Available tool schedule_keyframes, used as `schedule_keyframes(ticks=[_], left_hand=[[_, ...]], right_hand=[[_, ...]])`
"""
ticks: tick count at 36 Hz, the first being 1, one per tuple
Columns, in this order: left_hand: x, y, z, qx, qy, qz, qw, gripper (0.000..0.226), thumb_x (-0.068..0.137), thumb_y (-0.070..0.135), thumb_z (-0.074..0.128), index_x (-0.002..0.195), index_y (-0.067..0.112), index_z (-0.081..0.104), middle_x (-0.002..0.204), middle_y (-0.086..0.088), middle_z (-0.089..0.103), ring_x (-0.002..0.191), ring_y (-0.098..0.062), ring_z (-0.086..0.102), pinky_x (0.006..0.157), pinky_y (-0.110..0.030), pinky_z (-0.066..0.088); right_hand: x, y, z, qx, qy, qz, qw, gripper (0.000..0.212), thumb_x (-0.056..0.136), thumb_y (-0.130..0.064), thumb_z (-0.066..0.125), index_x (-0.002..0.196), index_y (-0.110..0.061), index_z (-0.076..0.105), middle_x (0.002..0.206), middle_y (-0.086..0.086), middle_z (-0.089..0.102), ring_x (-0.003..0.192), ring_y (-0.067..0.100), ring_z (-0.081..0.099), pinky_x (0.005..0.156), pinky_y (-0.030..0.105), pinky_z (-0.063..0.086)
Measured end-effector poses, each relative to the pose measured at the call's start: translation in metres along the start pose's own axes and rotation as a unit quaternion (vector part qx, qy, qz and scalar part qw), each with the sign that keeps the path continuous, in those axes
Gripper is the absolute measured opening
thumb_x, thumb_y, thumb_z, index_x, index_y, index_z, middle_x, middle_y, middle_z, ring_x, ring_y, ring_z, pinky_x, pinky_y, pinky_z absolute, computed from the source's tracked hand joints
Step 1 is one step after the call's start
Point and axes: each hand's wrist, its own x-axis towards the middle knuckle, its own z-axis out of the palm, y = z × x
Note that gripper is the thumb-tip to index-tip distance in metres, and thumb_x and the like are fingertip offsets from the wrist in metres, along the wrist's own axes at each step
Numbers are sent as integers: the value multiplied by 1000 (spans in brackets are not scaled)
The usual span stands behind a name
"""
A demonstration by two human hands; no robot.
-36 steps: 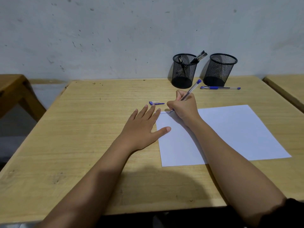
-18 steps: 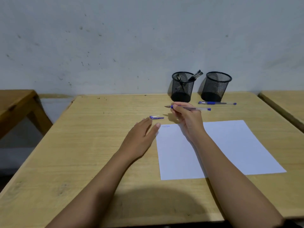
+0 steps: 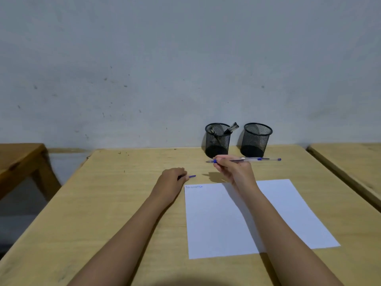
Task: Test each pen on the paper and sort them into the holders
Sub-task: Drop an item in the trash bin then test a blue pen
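Scuffed grey-white wall (image 3: 144, 69) backs a pale wooden tabletop (image 3: 103, 213), with a darker wooden table (image 3: 18, 159) at 9 o'clock and another pale one (image 3: 350, 157) at 3 o'clock. A white sheet of paper (image 3: 216, 223) lies in front of the person, with a short blue ink scribble (image 3: 193, 186) in its 11 o'clock corner.

At 12 o'clock from the sheet two black wire-mesh holders stand side by side: the left holder (image 3: 217, 141) has dark pens (image 3: 232, 128) leaning in it, and the right holder (image 3: 256, 141) stands just beside it.

Of the hands, the right hand (image 3: 235, 172) pinches a clear blue-ink pen (image 3: 233, 160) level above the tabletop, tip toward 9 o'clock. A second clear blue pen (image 3: 274, 159) lies at the right holder's foot. The left hand (image 3: 172, 179), fingers curled, pinches a small blue pen cap (image 3: 192, 176) on the tabletop, at 11 o'clock from the paper.
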Motion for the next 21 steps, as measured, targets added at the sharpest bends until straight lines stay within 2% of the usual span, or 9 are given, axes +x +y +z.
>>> schedule_keyframes(ticks=[2,3,5,7,10,12,14,17,21], left_hand=[[1,5,1,-10,14,2,1000,15,91,17,56,76,15,60,80,-6,64,75,-13,52,71,-35,45],[0,7,1,-16,20,4,1000,11,91,16,57,84,20,65,84,-1,65,79,-11,53,74,-31,46],[0,11,0,-35,42,2,999,15,89,13,60,100,11,71,93,2,66,87,-9,57,73,-14,44],[2,15,-2,-79,71,-11,994,15,87,9,63,99,5,71,95,-2,69,88,-12,61,72,-8,42],[1,27,-5,-166,98,-43,980,13,83,5,67,95,4,72,92,-6,70,84,-14,64,69,-7,48],[-2,36,-7,-249,100,-63,961,11,81,3,69,91,5,73,91,-6,71,83,-16,65,72,-16,54],[-7,47,-11,-333,86,-73,936,11,80,-1,69,87,6,72,87,-5,70,80,-14,65,64,-16,54],[-8,53,-17,-335,55,-28,940,15,78,-1,70,84,13,72,86,2,71,80,-9,65,70,-13,52],[-11,56,-21,-331,43,-7,943,16,78,1,71,91,9,73,90,1,72,82,-7,67,77,-15,52]], right_hand=[[-3,-3,-4,1,1,-5,1000,11,80,4,64,90,7,68,83,15,69,71,15,67,72,17,56],[-5,-4,-6,-1,1,-7,1000,10,80,4,64,89,7,68,82,15,69,70,15,68,71,17,56],[-8,-6,-8,-1,-4,-11,1000,8,80,5,64,86,5,68,79,13,69,68,15,68,70,17,57],[-11,-7,-7,-1,-10,-13,1000,6,79,6,64,83,4,68,78,13,69,68,16,68,69,17,57],[-14,-9,-6,-2,-19,-15,1000,5,78,7,64,82,5,67,79,15,69,67,16,69,70,18,57],[-17,-12,-5,-2,-27,-19,999,6,78,7,64,82,4,67,79,15,69,67,16,69,69,17,57],[-19,-14,-4,-3,-35,-26,999,6,79,7,64,84,5,67,80,14,70,68,16,69,69,16,56],[-23,-19,-2,-1,-47,-36,998,7,79,6,64,85,5,67,80,13,70,68,15,69,69,16,56],[-30,-25,0,-8,-64,-40,997,7,79,5,64,84,3,67,78,11,72,69,16,70,67,16,55]])
